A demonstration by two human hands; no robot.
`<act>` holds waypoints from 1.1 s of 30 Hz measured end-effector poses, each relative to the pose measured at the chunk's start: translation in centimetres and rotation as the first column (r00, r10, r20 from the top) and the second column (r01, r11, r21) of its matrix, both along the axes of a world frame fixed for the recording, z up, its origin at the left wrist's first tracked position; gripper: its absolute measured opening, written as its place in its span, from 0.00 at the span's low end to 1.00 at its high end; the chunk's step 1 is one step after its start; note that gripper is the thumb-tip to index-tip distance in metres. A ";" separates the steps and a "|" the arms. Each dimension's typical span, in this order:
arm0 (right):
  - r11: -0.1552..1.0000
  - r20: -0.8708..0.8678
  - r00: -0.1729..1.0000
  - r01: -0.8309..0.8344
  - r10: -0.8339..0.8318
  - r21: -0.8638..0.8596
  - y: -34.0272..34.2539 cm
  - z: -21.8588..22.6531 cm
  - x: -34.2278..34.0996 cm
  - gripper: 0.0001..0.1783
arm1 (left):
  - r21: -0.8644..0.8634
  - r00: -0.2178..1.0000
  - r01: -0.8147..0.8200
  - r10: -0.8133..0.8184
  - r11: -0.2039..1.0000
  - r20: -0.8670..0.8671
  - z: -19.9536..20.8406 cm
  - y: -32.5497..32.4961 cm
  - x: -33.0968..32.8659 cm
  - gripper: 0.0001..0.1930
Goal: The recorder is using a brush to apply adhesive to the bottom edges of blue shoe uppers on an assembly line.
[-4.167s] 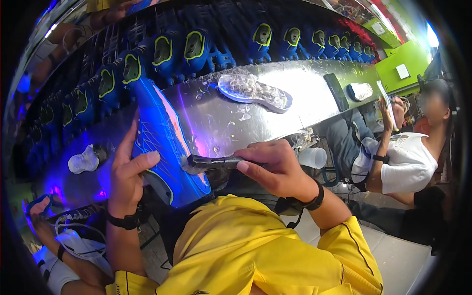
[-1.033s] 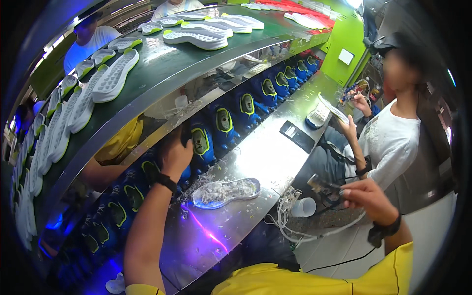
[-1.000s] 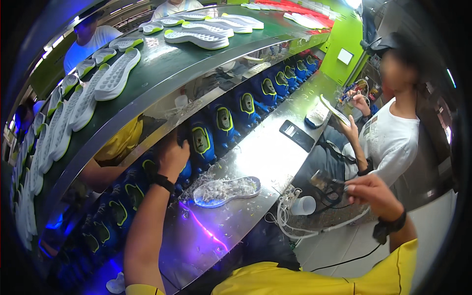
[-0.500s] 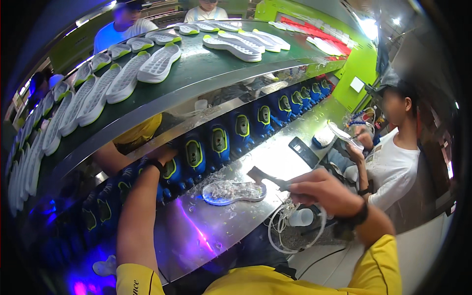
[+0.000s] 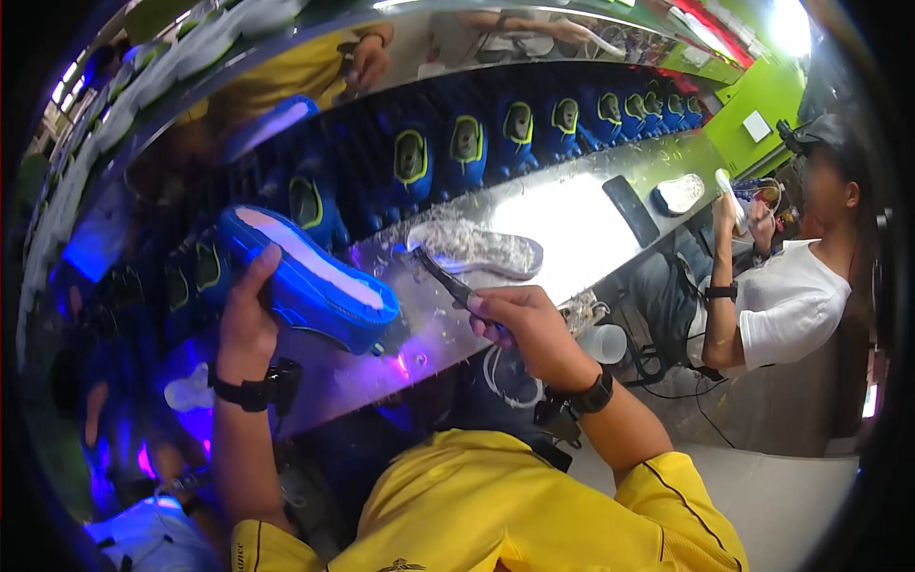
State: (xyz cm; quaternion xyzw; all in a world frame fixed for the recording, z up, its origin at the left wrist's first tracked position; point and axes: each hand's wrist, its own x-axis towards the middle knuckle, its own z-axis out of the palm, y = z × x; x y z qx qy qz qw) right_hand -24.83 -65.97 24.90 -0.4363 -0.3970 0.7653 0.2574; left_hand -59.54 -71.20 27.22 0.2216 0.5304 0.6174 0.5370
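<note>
My left hand (image 5: 250, 324) is closed on a blue shoe upper (image 5: 348, 319), which is held tilted with its pale underside facing up. The thumb presses along the near side of it. My right hand (image 5: 524, 329) pinches the dark handle of a small brush (image 5: 440, 275), its head at the near left end of a shoe sole (image 5: 515, 255). That sole lies on the metal bench, its inner face strewn with whitish scraps. The upper is in the air to the left of the sole, apart from it.
A row of blue shoe uppers (image 5: 467, 143) stands along the back of the metal bench (image 5: 562, 205). A dark phone-like slab (image 5: 629, 210) and another sole (image 5: 679, 194) lie to the right. A co-worker (image 5: 786, 286) sits there holding a white sole. A white cup (image 5: 603, 343) is below the bench edge.
My left hand has come back from the row with a blue upper in it. My right hand has moved left with the brush, from the sole's right end to its left end.
</note>
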 end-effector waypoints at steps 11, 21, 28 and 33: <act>0.987 0.084 0.990 -0.124 0.116 0.100 -4.2 -2.5 -3.0 0.13 | 0.196 0.397 0.067 0.155 0.978 -0.905 -2.1 -9.2 5.1 0.43; 0.940 0.173 0.975 -0.187 0.142 0.285 -5.6 -6.7 -7.5 0.15 | 0.142 -0.079 0.153 0.155 0.978 -0.985 -4.2 -16.2 7.2 0.42; 0.858 0.365 0.924 -0.278 0.116 0.432 -6.1 -7.8 -10.3 0.17 | 0.199 -0.094 0.146 0.214 0.969 -0.972 -6.2 -17.4 7.2 0.37; 0.914 0.258 0.931 -0.322 0.258 0.248 -7.7 -7.1 -9.4 0.14 | 0.236 -0.042 0.135 0.244 0.962 -0.969 -6.4 -17.8 7.2 0.36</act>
